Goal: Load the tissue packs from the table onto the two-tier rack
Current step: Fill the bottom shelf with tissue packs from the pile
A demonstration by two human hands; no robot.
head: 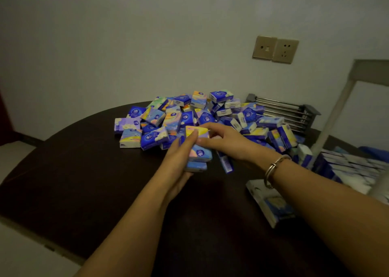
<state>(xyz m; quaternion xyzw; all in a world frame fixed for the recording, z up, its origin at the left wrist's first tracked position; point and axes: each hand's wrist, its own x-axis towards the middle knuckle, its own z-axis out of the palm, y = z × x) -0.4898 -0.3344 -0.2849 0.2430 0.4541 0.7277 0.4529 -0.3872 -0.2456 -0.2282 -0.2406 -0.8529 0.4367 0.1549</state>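
Note:
A heap of small blue, purple and pastel tissue packs (pixel 202 116) lies on the dark round table (pixel 84 171). At the heap's near edge my left hand (pixel 179 160) presses flat against the left side of a short stack of packs (pixel 200 153). My right hand (pixel 221 138) comes in from the right and grips the yellow top pack of that stack with thumb and fingers. A bracelet (pixel 273 170) circles my right wrist. The rack (pixel 345 167) shows at the right edge, its lower tier lined with a row of packs; its white post (pixel 334 116) rises to an upper shelf.
A metal roller rack (pixel 288 112) lies behind the heap by the wall. One larger pack (pixel 267 203) sits loose near the rack under my right forearm. A wall socket (pixel 275 49) is above. The table's left edge drops to a pale floor.

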